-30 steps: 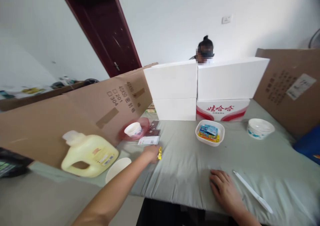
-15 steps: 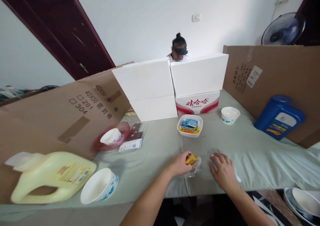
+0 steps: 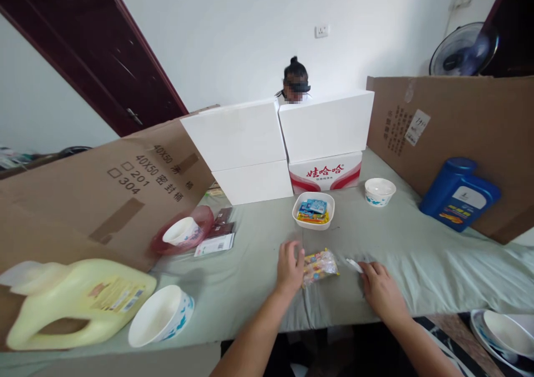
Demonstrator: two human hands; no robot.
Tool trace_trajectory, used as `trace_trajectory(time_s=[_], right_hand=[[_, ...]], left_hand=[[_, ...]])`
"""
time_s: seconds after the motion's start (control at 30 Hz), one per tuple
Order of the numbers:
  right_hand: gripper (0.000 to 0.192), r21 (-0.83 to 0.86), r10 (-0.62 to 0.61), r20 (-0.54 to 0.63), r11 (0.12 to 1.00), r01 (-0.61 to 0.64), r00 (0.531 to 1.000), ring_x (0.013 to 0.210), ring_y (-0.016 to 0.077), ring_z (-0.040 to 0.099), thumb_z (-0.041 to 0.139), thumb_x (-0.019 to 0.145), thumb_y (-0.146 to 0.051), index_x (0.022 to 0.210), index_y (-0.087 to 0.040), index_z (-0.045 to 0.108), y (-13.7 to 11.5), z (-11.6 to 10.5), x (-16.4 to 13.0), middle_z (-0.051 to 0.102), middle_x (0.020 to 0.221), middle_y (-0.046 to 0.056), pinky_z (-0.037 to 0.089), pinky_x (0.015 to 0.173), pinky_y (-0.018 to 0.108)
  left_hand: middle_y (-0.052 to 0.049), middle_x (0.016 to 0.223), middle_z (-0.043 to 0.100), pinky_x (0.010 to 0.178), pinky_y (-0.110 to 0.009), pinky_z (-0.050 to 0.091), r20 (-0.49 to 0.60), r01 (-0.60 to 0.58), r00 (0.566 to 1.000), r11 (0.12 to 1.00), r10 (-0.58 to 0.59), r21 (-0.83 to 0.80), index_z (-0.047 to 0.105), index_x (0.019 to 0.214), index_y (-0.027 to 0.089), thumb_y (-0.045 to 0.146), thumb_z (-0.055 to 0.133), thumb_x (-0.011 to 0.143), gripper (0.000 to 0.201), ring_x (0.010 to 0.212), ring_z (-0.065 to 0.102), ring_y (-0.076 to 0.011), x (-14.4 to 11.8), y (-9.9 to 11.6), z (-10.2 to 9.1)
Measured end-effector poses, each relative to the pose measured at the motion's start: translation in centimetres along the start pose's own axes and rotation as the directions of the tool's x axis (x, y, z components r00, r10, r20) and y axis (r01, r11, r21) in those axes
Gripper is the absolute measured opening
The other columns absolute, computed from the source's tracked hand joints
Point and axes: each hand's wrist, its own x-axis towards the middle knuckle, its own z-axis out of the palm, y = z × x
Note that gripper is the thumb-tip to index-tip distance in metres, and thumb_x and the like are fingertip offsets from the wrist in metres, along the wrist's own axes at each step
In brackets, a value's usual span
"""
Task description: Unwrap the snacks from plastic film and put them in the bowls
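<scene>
A clear-wrapped packet with yellow and orange print (image 3: 320, 267) lies on the cloth in front of me. My left hand (image 3: 291, 268) is at its left edge, with fingers curved and apart and the thumb beside the wrapper. To the right of the packet, my right hand (image 3: 381, 291) rests low over the cloth, fingers closed on one end of a small, thin white piece (image 3: 354, 264). What this piece is cannot be made out. Beyond the packet stands a white square bowl (image 3: 295, 214) holding several blue and yellow small packets (image 3: 314, 210).
White boxes (image 3: 250, 143) form a wall, with a person (image 3: 295, 82) behind. Cardboard panels (image 3: 125, 182) flank both sides. At left are a yellow jug (image 3: 104, 299), a paper bowl (image 3: 161, 316) and a red plate (image 3: 161, 244); at right, another paper bowl (image 3: 379, 192) and a blue bottle (image 3: 459, 193).
My left hand has moved left off the packet, which now lies flatter and in fuller view. My right hand has lowered and now pinches the white piece.
</scene>
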Motion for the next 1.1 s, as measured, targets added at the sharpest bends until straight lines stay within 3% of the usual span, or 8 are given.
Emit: trace_trajectory(time_s=[0.07, 0.13, 0.3, 0.43, 0.63, 0.83, 0.93, 1.1], right_hand=[[0.032, 0.122, -0.021, -0.006, 0.992, 0.021, 1.000, 0.093, 0.0207, 0.059, 0.036, 0.093, -0.017, 0.116, -0.016, 0.059, -0.8, 0.0, 0.1, 0.061, 0.100, 0.010, 0.047, 0.083, 0.032], [0.033, 0.202, -0.048, 0.015, 0.978, 0.044, 0.999, 0.091, 0.0195, 0.060, 0.036, 0.093, -0.017, 0.117, -0.019, 0.059, -1.8, 0.2, 0.2, 0.061, 0.101, 0.009, 0.049, 0.080, 0.031], [0.036, 0.247, -0.121, 0.111, 0.965, 0.090, 0.986, 0.088, 0.0197, 0.062, 0.037, 0.092, -0.015, 0.119, -0.021, 0.059, -4.0, 1.2, 0.0, 0.062, 0.097, 0.008, 0.050, 0.079, 0.033], [0.037, 0.234, -0.130, 0.140, 0.968, 0.095, 0.981, 0.089, 0.0194, 0.062, 0.037, 0.093, -0.016, 0.123, -0.021, 0.058, -3.7, 1.1, -0.3, 0.063, 0.099, 0.008, 0.050, 0.080, 0.032], [0.038, 0.144, -0.085, 0.119, 0.987, 0.068, 0.989, 0.085, 0.0187, 0.065, 0.033, 0.095, -0.018, 0.122, -0.022, 0.059, -2.5, -0.8, 0.9, 0.065, 0.097, 0.008, 0.049, 0.074, 0.028], [0.032, 0.151, -0.295, 0.248, 0.953, 0.264, 0.923, 0.087, 0.0177, 0.065, 0.039, 0.094, -0.018, 0.115, -0.024, 0.062, -6.7, -2.1, 3.9, 0.067, 0.100, 0.006, 0.047, 0.073, 0.026], [0.026, 0.112, -0.315, 0.316, 0.949, 0.294, 0.895, 0.086, 0.0178, 0.065, 0.043, 0.091, -0.016, 0.103, -0.023, 0.065, -8.2, -2.1, 5.2, 0.068, 0.096, 0.006, 0.046, 0.069, 0.024], [0.025, 0.075, -0.243, 0.363, 0.970, 0.232, 0.899, 0.080, 0.0171, 0.066, 0.045, 0.091, -0.018, 0.100, -0.026, 0.067, -5.7, -2.6, 5.5, 0.069, 0.090, 0.004, 0.044, 0.066, 0.024]], left_hand=[[-0.011, 0.101, 0.057, 0.086, -0.041, 0.051, -0.107, 0.011, 0.994, 1.000, -0.009, 0.025, 0.051, 0.111, 0.016, 0.034, 0.047, 0.092, 0.027, 0.096, 0.058, -0.0228, -2.6, -0.2, 0.1], [-0.012, 0.101, 0.058, 0.082, -0.042, 0.052, -0.113, -0.037, 0.993, 0.998, 0.041, 0.042, 0.049, 0.115, 0.016, 0.036, 0.054, 0.088, 0.033, 0.094, 0.059, -0.0242, -4.7, 0.1, 0.5], [-0.016, 0.126, 0.055, 0.099, -0.050, 0.045, 0.058, -0.291, 0.957, 0.947, 0.286, 0.133, 0.040, 0.134, 0.016, 0.019, 0.054, 0.085, 0.051, 0.119, 0.050, -0.0293, -7.2, 1.9, 2.2], [-0.012, 0.133, 0.054, 0.103, -0.052, 0.042, 0.163, -0.376, 0.924, 0.901, 0.346, 0.216, 0.043, 0.137, 0.018, 0.012, 0.052, 0.082, 0.056, 0.124, 0.047, -0.0299, -7.7, 2.1, 3.0], [-0.011, 0.135, 0.054, 0.104, -0.051, 0.043, 0.180, -0.404, 0.912, 0.878, 0.368, 0.257, 0.046, 0.136, 0.016, 0.010, 0.048, 0.084, 0.053, 0.128, 0.045, -0.0297, -8.2, 1.2, 3.5], [-0.015, 0.132, 0.054, 0.103, -0.056, 0.044, 0.140, -0.403, 0.914, 0.886, 0.380, 0.230, 0.043, 0.137, 0.015, 0.010, 0.048, 0.081, 0.057, 0.128, 0.045, -0.0319, -8.5, 1.2, 3.7], [-0.015, 0.131, 0.054, 0.102, -0.056, 0.044, 0.137, -0.386, 0.921, 0.899, 0.364, 0.208, 0.040, 0.139, 0.017, 0.007, 0.046, 0.079, 0.061, 0.126, 0.046, -0.0314, -8.6, 1.4, 3.7], [-0.013, 0.132, 0.053, 0.102, -0.054, 0.045, 0.120, -0.391, 0.920, 0.896, 0.373, 0.211, 0.042, 0.138, 0.020, 0.008, 0.048, 0.078, 0.061, 0.126, 0.046, -0.0305, -8.7, 1.4, 3.5]])
